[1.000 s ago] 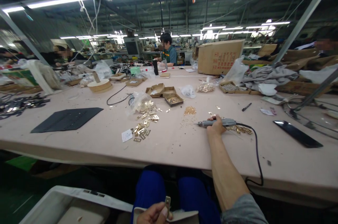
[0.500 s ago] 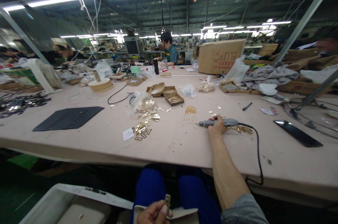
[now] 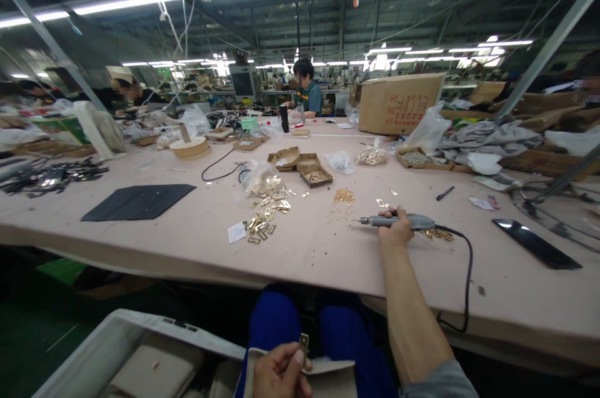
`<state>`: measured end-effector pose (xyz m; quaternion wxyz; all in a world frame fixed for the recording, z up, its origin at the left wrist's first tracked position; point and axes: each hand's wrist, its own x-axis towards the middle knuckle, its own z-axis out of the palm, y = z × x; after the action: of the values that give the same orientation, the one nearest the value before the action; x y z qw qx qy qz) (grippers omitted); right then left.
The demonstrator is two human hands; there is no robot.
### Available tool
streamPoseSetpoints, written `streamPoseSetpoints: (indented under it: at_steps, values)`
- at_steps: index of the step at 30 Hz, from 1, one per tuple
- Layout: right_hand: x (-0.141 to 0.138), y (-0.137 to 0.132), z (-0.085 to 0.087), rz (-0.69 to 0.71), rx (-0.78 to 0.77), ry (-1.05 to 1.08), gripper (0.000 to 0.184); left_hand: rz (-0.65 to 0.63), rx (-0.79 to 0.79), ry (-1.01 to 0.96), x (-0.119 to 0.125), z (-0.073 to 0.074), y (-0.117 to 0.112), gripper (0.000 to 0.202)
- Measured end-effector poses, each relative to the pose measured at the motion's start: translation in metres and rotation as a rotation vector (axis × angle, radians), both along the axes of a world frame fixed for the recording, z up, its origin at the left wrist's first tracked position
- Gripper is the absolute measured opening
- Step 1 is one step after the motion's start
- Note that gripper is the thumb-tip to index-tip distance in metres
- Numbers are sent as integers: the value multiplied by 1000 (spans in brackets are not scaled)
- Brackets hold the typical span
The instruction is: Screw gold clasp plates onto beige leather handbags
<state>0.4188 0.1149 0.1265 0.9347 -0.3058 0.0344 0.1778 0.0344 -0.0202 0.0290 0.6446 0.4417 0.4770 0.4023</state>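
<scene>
My right hand [image 3: 397, 228] is wrapped round a grey electric screwdriver [image 3: 422, 221] just above the table, its bit pointing left. A black cord runs from its back end down over the table edge. Low in the view, my left hand [image 3: 281, 370] pinches a small gold metal plate [image 3: 304, 343] between thumb and fingers. Beneath that hand a beige piece, perhaps a bag or pouch [image 3: 332, 379], lies on my lap. Left of the screwdriver tip is a heap of tiny gold screws [image 3: 344, 196]. More gold plates [image 3: 262, 227] spill from a clear plastic bag [image 3: 265, 179].
A white crate [image 3: 135, 317] with beige pieces stands at lower left. On the table lie a black sheet [image 3: 138, 202], small cardboard trays [image 3: 315, 175], a pen [image 3: 445, 193] and a dark phone-like slab [image 3: 537, 244]. A large carton [image 3: 398, 104] stands behind; a co-worker [image 3: 307, 92] sits beyond.
The view has shifted slightly, so the table things appear further right. Both hands keep their hold on the screwdriver and the gold plate.
</scene>
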Motion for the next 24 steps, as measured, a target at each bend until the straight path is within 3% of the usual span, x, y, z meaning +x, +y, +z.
streamPoseSetpoints:
  at_steps: [5,12,17,24]
  values:
    - [-53,-67,14,213,60,-202,18,-59,33,9,0,6,-8,52]
    - [-187,-153,22,410,-91,-297,19,-34,-25,-17,1,8,-15,38]
    - [-245,-165,8,460,-141,-467,15,-36,-22,-45,2,8,-20,35]
    - [-261,-160,-2,451,-145,-647,12,-31,-32,-42,-2,8,-19,32]
